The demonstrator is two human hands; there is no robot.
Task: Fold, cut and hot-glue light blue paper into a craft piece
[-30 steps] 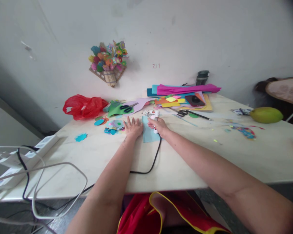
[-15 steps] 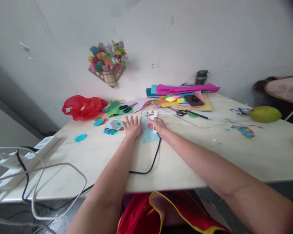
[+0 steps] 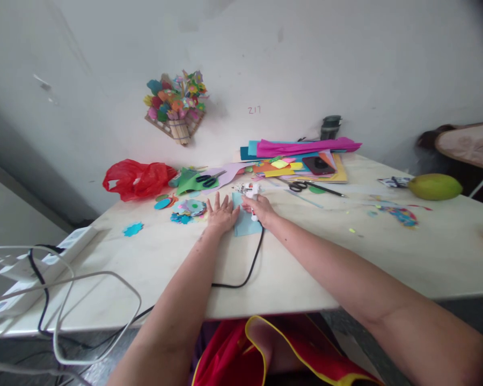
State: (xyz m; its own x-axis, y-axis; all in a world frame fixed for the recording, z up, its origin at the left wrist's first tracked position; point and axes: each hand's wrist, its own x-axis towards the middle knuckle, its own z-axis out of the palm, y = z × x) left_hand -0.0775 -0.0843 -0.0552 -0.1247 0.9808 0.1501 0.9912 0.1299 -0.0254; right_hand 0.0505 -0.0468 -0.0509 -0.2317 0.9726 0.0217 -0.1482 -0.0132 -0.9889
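A light blue sheet of paper (image 3: pixel 244 229) lies on the table between my hands. My right hand (image 3: pixel 261 210) is wrapped round a white glue gun (image 3: pixel 254 190), held over the upper part of the sheet. Its black cord (image 3: pixel 253 271) curves down and left across the table. My left hand (image 3: pixel 222 214) lies flat with its fingers spread, its thumb at the sheet's left edge. Just left of that hand sits a pile of paper flower cut-outs (image 3: pixel 191 208).
A red plastic bag (image 3: pixel 139 178), scissors (image 3: pixel 211 178), coloured paper sheets (image 3: pixel 306 146) and a phone (image 3: pixel 319 165) lie along the back. A second pair of scissors (image 3: pixel 297 186) lies beside a pencil (image 3: pixel 326 189). At left is a white power strip (image 3: pixel 74 241); at right, a green mango (image 3: pixel 434 187).
My left thumb has shifted right onto the left edge of the blue paper. My right hand and the glue gun stay nearly in place.
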